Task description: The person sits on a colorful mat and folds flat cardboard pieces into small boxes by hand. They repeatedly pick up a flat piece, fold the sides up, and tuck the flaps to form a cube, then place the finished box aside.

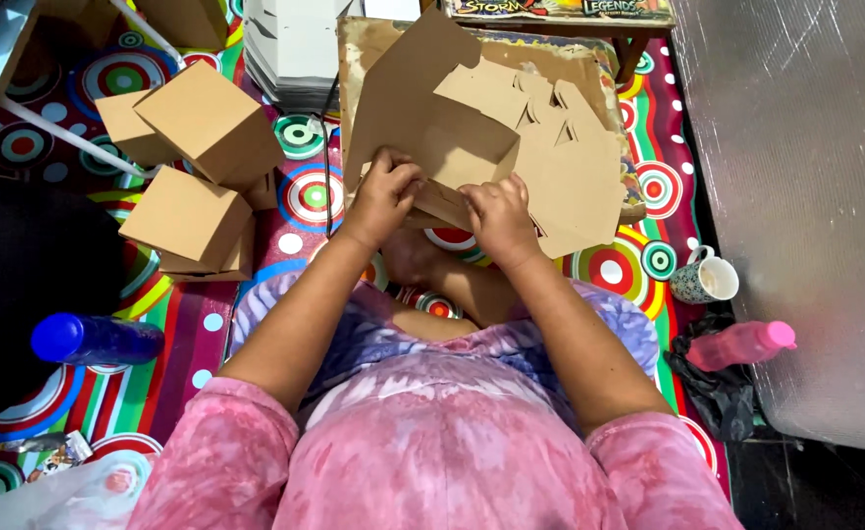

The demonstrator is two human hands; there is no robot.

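Both hands — left hand [385,192], right hand [497,218] — closed on cardboard blank [471,137]; mug [704,279] looks empty.

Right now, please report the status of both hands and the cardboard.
Left hand and right hand both grip flat cardboard cutout, partly folded. Finished boxes piled left. Mug, pink bottle right, clear of hands.

Lighting: bright, even, diffuse; shadows soft and faint. Glare: pale sheen on grey sheet [805,196], upper right. Focus: centre sharp; slight wide-angle stretching toward frame edges.
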